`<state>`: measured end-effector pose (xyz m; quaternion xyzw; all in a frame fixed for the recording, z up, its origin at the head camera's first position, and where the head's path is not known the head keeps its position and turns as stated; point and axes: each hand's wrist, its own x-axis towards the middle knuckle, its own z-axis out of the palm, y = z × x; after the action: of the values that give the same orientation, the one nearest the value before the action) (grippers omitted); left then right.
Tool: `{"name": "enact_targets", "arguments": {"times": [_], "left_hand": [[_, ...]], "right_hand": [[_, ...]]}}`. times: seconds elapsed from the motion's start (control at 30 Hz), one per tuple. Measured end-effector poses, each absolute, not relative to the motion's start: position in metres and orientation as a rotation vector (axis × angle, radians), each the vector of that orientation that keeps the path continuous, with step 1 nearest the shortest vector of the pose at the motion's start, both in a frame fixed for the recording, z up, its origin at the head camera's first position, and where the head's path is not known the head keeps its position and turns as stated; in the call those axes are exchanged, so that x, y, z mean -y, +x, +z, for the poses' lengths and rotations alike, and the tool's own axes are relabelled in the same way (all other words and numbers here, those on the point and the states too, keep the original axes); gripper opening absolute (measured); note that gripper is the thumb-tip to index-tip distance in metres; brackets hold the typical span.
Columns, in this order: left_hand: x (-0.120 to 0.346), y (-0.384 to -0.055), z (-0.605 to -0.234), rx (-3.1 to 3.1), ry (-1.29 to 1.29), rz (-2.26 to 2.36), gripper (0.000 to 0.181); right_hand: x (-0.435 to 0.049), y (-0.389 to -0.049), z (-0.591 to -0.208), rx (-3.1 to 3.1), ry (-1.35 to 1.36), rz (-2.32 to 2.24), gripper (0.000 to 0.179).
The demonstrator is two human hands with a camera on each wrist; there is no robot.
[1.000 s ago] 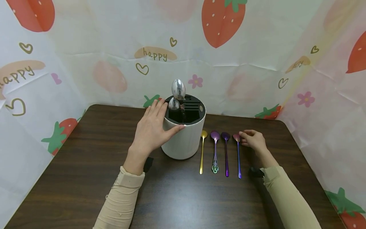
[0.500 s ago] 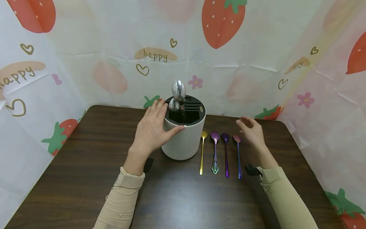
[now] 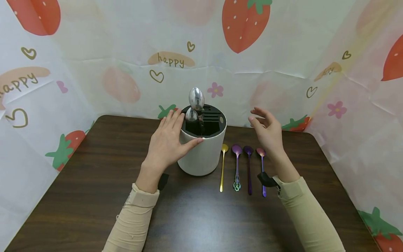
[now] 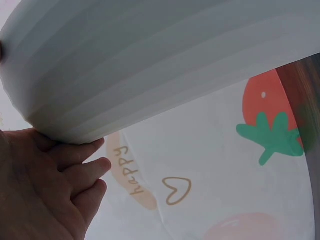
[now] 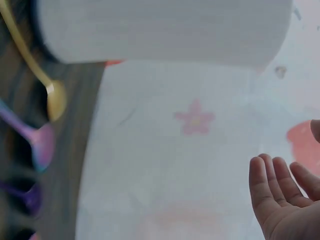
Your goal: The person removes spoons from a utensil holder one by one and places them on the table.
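A white cylindrical utensil holder (image 3: 199,159) with a black slotted top stands on the table. Two silver spoons, a larger one (image 3: 196,98) and a smaller one (image 3: 191,114), stick up from it, bowls upward. My left hand (image 3: 167,143) rests against its left side, fingers straight and thumb along the front rim. In the left wrist view the fingertips (image 4: 102,165) lie at the white wall. Raised right of the holder, my right hand (image 3: 270,134) holds nothing, fingers loosely bent. Beneath lie a gold spoon (image 3: 225,148), an ornate purple spoon (image 3: 237,149), a dark purple spoon (image 3: 248,150) and a pink-and-blue spoon (image 3: 260,152).
The dark wooden table (image 3: 94,182) has rounded back corners. A white curtain (image 3: 132,35) with strawberries and hearts hangs around its back and sides. A black wrist mount (image 3: 267,180) on the right arm overlaps the pink-and-blue spoon's handle in the head view.
My right hand has risen from beside the pink-and-blue spoon and moved left towards the holder, holding nothing. My left hand, the holder and the spoons have stayed in place.
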<state>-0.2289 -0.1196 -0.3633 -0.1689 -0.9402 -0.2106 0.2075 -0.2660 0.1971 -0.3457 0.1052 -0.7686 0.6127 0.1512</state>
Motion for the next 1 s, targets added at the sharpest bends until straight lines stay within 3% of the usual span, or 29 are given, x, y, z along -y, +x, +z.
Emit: {"name": "enact_targets", "arguments": {"times": [0.5,1.0], "left_hand": [[0.120,-0.230,-0.363,2.634,-0.463,-0.582,0.102],[0.120,-0.229,-0.363,2.639,-0.462,-0.572,0.103]], "right_hand": [[-0.138,-0.266,-0.313,2.082,0.605,1.745,0.043],[-0.095,-0.273,-0.307,2.153,0.746,1.643,0.045]]}}
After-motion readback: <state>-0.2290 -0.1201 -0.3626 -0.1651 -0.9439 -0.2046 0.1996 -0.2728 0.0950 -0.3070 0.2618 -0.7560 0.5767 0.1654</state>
